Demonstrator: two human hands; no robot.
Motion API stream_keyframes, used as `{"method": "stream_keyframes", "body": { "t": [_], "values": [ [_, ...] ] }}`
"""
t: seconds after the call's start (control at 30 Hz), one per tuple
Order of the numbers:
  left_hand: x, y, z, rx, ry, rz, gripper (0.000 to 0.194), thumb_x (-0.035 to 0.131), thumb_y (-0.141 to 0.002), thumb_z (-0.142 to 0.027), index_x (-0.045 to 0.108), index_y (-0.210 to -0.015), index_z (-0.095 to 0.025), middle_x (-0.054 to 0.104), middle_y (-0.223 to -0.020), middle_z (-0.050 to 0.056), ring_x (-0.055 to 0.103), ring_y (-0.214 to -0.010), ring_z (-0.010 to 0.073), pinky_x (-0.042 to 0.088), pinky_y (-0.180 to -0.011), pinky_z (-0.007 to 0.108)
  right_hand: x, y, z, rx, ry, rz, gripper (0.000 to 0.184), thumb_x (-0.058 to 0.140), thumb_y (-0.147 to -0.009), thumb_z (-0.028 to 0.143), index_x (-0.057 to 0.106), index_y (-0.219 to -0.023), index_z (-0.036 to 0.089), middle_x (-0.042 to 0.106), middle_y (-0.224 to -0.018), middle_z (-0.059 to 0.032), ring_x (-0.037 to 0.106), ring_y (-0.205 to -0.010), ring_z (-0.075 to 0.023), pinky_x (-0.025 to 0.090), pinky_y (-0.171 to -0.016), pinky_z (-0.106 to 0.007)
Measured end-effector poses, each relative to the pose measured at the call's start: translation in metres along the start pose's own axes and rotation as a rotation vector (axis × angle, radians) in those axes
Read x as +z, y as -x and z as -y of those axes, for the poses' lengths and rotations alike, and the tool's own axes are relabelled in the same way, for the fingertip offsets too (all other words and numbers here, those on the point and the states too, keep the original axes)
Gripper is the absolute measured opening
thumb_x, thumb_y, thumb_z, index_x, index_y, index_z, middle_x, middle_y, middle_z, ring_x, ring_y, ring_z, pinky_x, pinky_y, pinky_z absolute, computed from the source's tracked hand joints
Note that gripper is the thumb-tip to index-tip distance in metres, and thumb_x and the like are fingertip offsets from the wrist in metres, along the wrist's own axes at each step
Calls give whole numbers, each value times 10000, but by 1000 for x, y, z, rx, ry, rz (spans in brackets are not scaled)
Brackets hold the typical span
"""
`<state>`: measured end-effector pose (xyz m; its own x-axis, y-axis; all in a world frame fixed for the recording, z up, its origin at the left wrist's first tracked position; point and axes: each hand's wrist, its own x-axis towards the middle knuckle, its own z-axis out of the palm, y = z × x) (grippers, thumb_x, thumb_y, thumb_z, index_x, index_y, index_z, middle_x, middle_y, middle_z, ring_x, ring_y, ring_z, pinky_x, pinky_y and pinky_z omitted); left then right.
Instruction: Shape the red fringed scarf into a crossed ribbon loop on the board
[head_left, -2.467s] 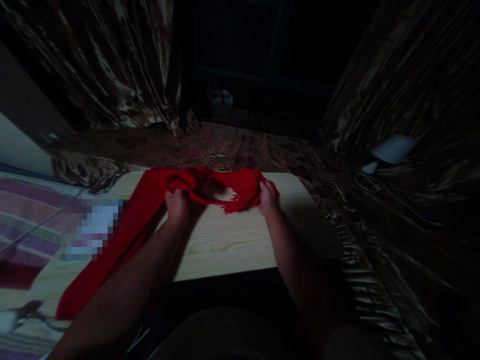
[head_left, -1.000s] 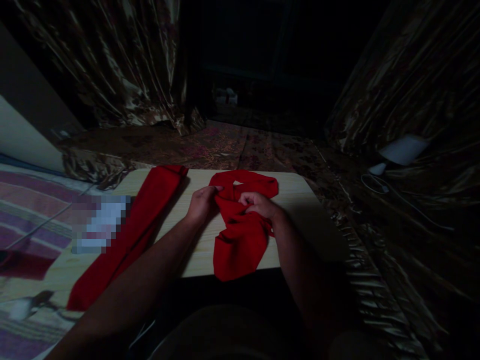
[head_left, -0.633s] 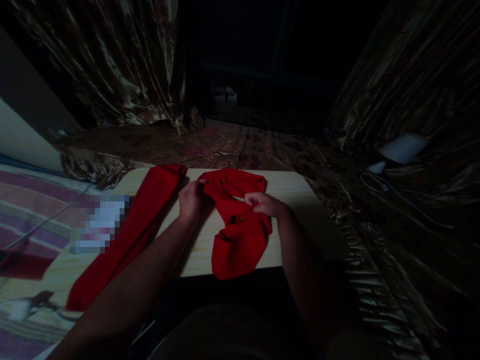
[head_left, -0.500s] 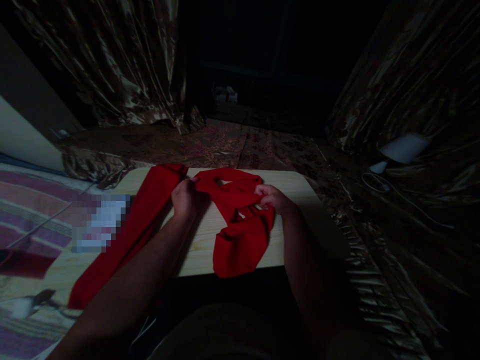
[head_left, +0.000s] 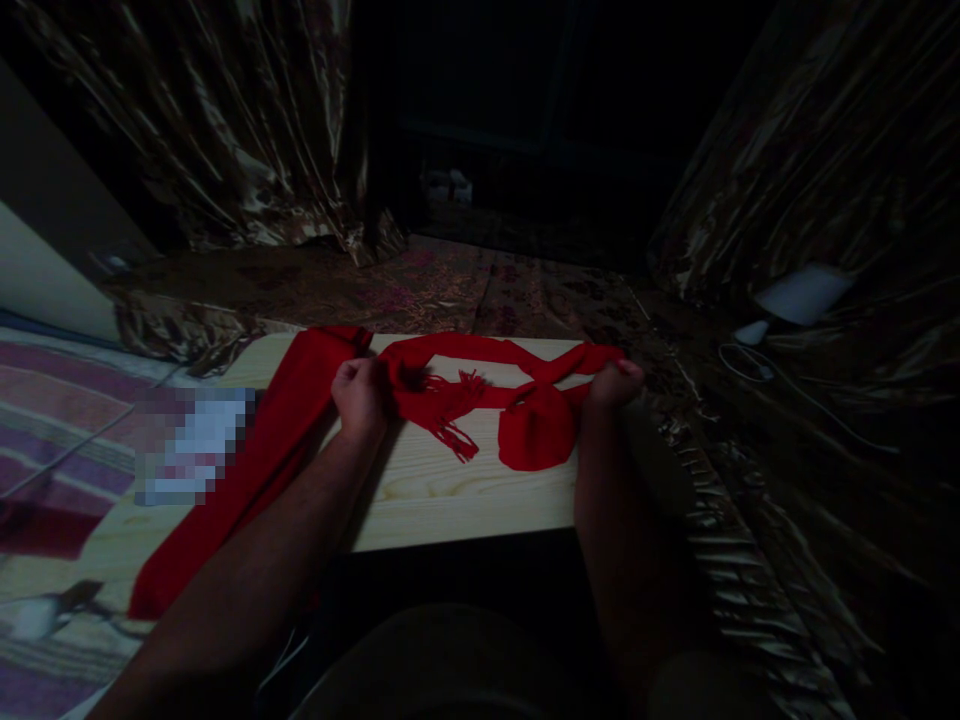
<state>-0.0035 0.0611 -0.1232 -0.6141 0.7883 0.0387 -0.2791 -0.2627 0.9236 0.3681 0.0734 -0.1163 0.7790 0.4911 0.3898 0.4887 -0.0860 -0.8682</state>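
Note:
A red fringed scarf [head_left: 536,425] lies looped over the small wooden table [head_left: 442,490], stretched sideways between my two hands. My left hand [head_left: 360,398] is closed on its left part, where loose fringe strands spread toward the middle. At the table's right side my right hand [head_left: 616,380] grips the other part of the loop. The scarf crosses itself just left of that hand, and a rounded fold hangs below the crossing. Another long flat stretch of red cloth [head_left: 255,470] runs along the table's left side; whether it joins the scarf is hidden behind my left hand.
A blurred-out pale item [head_left: 199,445] lies at the table's left. Beyond it is a striped bedspread [head_left: 60,400] with a cable. Patterned curtains [head_left: 285,130] hang behind, and a white lamp [head_left: 802,295] with its cord stands to the right.
My right hand has moved right, pulling the scarf into a longer, narrower loop. Fringe now shows near my left hand, and the hanging fold has become smaller and shifted up and right.

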Motion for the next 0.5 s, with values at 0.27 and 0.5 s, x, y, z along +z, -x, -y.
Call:
{"method": "stream_keyframes", "body": {
  "t": [0.27,0.5],
  "values": [
    [3,11,-2,-53,-38,89,362,647,-529,-211,529,-871,-202,553,-677,-49,508,-523,105,402,-505,212,2,58,50,-449,-41,368,236,575,-859,262,705,-1025,155,656,-1214,-161,591,-1149,-268,450,-1035,-422],
    [1,10,1,-19,-69,105,372,630,-518,-180,540,-878,-200,570,-710,-32,518,-530,104,405,-492,208,3,82,53,-658,5,1222,576,876,-602,309,724,-1151,230,633,-1329,-98,597,-1189,-266,446,-1048,-374]
  ]
}}
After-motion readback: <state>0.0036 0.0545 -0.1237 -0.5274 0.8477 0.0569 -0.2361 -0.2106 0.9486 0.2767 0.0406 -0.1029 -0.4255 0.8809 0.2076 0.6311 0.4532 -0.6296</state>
